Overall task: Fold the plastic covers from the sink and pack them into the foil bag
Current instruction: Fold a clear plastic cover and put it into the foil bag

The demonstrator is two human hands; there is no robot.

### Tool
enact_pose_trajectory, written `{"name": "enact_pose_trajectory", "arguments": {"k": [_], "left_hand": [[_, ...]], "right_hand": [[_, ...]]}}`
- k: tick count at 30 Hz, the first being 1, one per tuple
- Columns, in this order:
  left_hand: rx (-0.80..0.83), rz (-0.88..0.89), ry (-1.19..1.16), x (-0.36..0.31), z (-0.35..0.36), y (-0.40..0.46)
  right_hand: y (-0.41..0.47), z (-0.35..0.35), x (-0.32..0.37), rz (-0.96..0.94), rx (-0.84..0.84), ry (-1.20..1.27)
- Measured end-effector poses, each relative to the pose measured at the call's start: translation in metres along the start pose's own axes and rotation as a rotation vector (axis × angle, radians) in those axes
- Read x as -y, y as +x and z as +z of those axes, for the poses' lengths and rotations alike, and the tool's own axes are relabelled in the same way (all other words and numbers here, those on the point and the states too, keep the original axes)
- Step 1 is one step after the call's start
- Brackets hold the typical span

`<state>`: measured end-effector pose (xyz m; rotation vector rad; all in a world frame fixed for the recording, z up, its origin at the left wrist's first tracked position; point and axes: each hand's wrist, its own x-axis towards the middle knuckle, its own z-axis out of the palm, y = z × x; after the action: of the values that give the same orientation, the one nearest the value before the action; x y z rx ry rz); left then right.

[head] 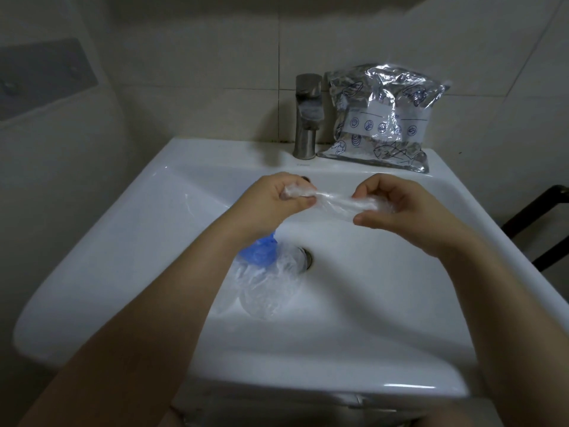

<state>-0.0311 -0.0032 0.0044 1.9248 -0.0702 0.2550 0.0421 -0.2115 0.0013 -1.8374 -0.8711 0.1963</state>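
Observation:
A clear plastic cover [334,202] is stretched between both hands above the white sink [101,254]. My left hand [277,197] pinches its bunched left end, and my right hand [397,208] grips its right end. More covers lie in the basin under my left forearm: a blue one [258,252] and crumpled clear ones [268,288] beside the drain [306,258]. The silver foil bag [381,115], printed with blue food drawings, stands on the sink's back ledge at the right, against the wall.
A steel faucet [306,115] rises from the back ledge just left of the foil bag. Tiled wall stands behind. A black metal rail [535,217] shows past the sink's right edge.

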Motion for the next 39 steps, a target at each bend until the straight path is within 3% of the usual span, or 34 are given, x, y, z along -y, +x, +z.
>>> {"name": "enact_pose_trajectory", "arguments": {"k": [3,8,16,19,21,27,32,39], "left_hand": [[-0.017,0.04,0.001,0.0,-0.002,-0.001],[-0.058,0.068,-0.192,-0.003,-0.003,-0.002],[-0.257,-0.156,-0.463,-0.005,0.021,0.003],[-0.176,-0.351,-0.622,0.0,0.032,0.002],[-0.089,-0.415,-0.592,0.003,0.037,0.0],[-0.211,-0.414,-0.584,0.009,0.024,0.006],[-0.266,-0.439,-0.649,0.009,0.016,0.008],[-0.129,-0.517,-0.582,0.013,0.029,0.002]], "right_hand": [[-0.001,-0.003,0.001,-0.004,-0.021,-0.057],[0.0,0.008,0.005,-0.072,-0.03,-0.069],[0.003,0.031,0.006,-0.037,-0.18,-0.131],[0.005,0.038,0.002,0.003,-0.212,-0.087],[0.005,0.043,-0.001,0.027,-0.199,-0.064],[0.003,0.052,0.007,0.155,-0.044,0.106],[0.005,0.055,0.008,0.193,-0.029,0.256],[0.004,0.055,0.003,0.206,-0.093,0.263]]}}
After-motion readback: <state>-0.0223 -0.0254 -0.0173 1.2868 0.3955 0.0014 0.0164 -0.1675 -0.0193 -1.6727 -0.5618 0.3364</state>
